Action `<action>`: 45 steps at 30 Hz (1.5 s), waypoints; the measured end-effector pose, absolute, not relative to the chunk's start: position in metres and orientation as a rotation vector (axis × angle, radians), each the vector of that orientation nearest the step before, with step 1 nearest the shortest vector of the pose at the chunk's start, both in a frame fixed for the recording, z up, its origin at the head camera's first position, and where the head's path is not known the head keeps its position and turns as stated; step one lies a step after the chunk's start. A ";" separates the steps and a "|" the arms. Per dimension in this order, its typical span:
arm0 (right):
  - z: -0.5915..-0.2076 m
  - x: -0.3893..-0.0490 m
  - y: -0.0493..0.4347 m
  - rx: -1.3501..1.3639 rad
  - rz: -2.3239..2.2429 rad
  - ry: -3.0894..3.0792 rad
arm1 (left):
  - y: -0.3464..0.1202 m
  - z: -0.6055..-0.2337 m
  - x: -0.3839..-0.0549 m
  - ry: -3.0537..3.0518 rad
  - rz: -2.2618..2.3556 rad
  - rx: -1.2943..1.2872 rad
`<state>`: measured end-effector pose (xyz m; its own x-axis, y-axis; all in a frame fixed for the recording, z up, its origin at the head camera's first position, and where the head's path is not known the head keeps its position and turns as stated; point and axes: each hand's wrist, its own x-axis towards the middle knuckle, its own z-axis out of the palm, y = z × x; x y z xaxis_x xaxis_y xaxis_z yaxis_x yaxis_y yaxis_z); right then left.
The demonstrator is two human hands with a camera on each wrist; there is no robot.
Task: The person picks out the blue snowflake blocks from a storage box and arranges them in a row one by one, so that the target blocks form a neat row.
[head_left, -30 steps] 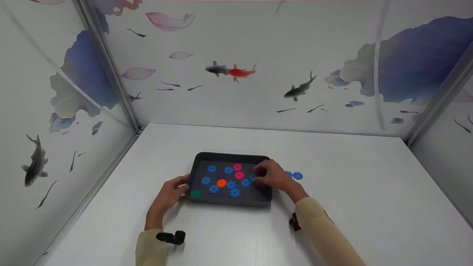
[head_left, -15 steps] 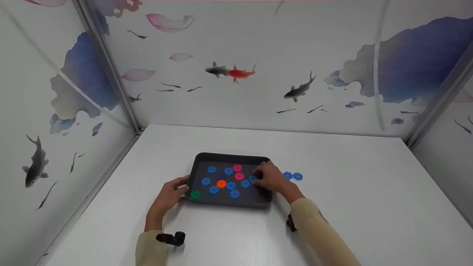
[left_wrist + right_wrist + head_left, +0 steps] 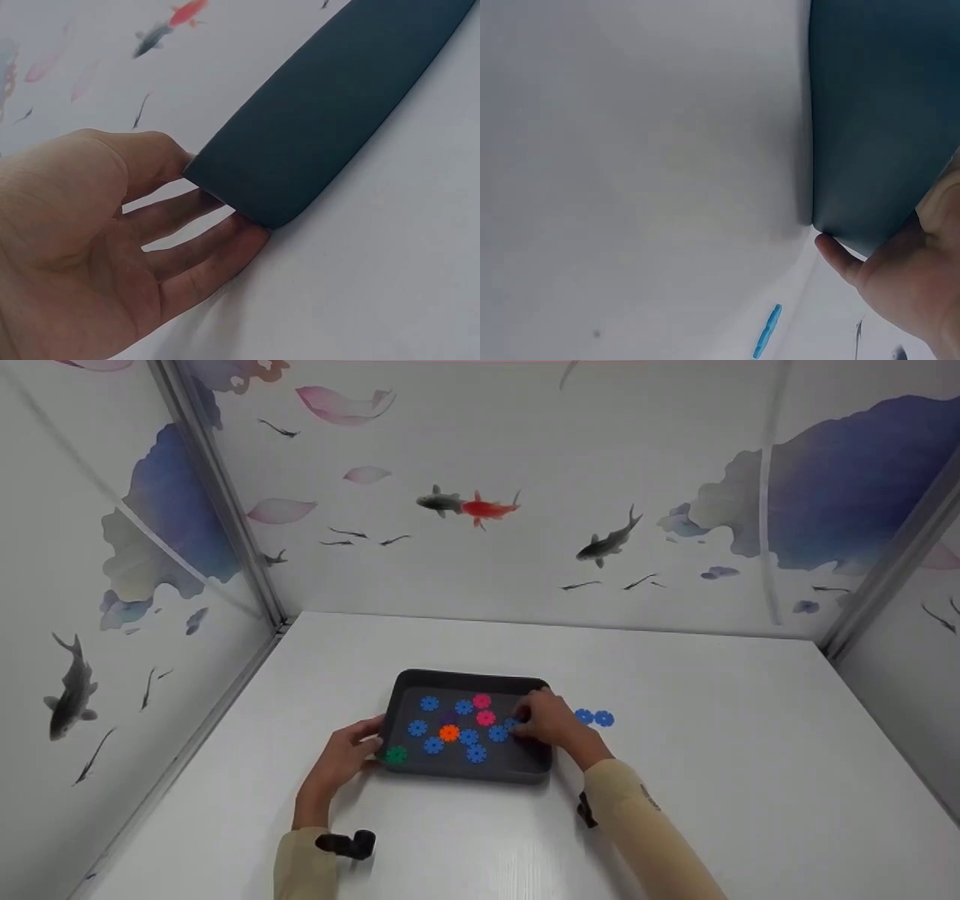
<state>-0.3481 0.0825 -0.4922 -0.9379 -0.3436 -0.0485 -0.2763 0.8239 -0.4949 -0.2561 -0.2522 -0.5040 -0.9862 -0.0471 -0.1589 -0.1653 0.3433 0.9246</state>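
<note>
A dark grey tray [image 3: 465,772] stands on the white table with several notched plastic discs in it: mostly blue ones [image 3: 476,753], pink ones [image 3: 486,718], one orange disc [image 3: 449,733] and a green disc [image 3: 396,754] in the near left corner. My left hand [image 3: 345,750] holds the tray's left side; in the left wrist view its thumb is up at the rim and the fingers lie lower against the wall. Reaching over the right rim, my right hand [image 3: 551,718] pinches a blue disc [image 3: 511,725]. In the right wrist view its fingertips are hidden behind the tray.
Two blue discs [image 3: 594,718] lie end to end on the table, just right of the tray; the right wrist view shows them as a thin blue strip [image 3: 767,331]. White walls [image 3: 480,450] with painted fish enclose the table at the back and sides.
My right hand has lowered slightly and moved a little left, closing its fingertips at the blue disc; more of the pair on the table shows. The left hand and tray stay put.
</note>
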 end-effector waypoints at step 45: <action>-0.490 -0.344 0.083 -0.733 -0.427 3.116 | -0.254 -0.507 -0.256 2.472 1.775 -0.153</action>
<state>-0.3445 0.0833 -0.4901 -0.8934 -0.4254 0.1443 -0.4486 0.8624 -0.2347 -0.2565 -0.2544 -0.5067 -0.9905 -0.0265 -0.1348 -0.1362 0.3176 0.9384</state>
